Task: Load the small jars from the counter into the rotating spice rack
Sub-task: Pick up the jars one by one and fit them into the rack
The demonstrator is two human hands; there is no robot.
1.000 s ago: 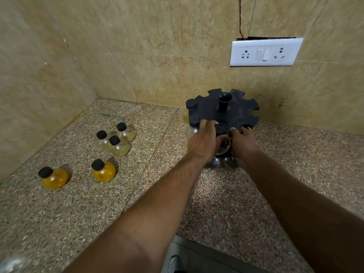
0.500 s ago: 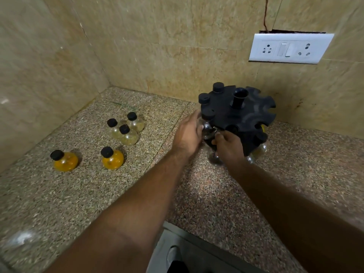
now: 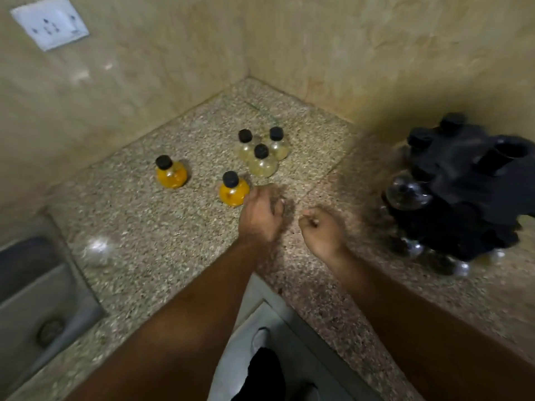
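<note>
five small jars stand loose on the counter (image 3: pixel 173 241), all to the left of the spice rack (image 3: pixel 469 180) and well apart from it. all are upright, long axis vertical, black caps up. the near orange jar (image 3: pixel 234 189) is the one closest to the hands. the far orange jar (image 3: pixel 170 172) is further left of the rack, and the three pale jars (image 3: pixel 262 160) are bunched behind, toward the wall corner.

both hands sit between the rack and the jars. the left hand (image 3: pixel 262 215) is just beside the near orange jar on the side facing the rack, fingers loose and reaching, holding nothing. motion blur, so cannot tell if it touches the jar yet. the right hand (image 3: pixel 321 231) is nearer the rack, curled into a fist with nothing in it.

judgement: the left hand is clearly the closer one, so the grab goes left and slightly forward, away from the rack, and then the jar is carried back right to an open slot. the rack already holds some jars; it's blurred, so there's no count.
</note>
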